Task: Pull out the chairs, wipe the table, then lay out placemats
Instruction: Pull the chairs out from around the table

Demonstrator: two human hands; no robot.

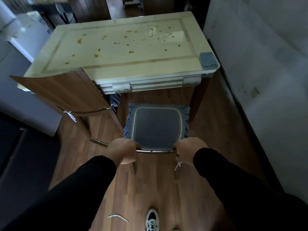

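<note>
Both hands grip the chrome top rail (155,151) of a chair (156,127) in the lower middle of the frame: the left hand (122,151) is clenched around the rail's left end and the right hand (188,151) is clenched around its right end, each coming out of a black sleeve (70,195) that runs in from the bottom corners. The chair stands on the wooden floor (216,130) with its blue seat cushion (157,125), edged with a pale stripe and ruffled at the sides, fully in view and clear of the surface above it; a white tie string (178,165) hangs just below the right hand. A second chair, seen by its curved brown wooden backrest (61,92), is at the left of the frame, its back overlapping the near left corner of the surface, with another white string dangling from its lower edge. The cream-coloured surface (141,67) fills the upper middle of the frame, with metal brackets on its near edge, and its top is scattered with orange-brown crumbs and smears (130,42), thickest toward the upper right. A folded blue cloth (208,60) lies on the near right corner of the surface. A grey wall (266,64) runs down the right side of the frame, close beside the surface. At the bottom centre a white and dark sneaker (152,220) rests on the floor, with a thin pale strip (117,217) lying just to its left.
</note>
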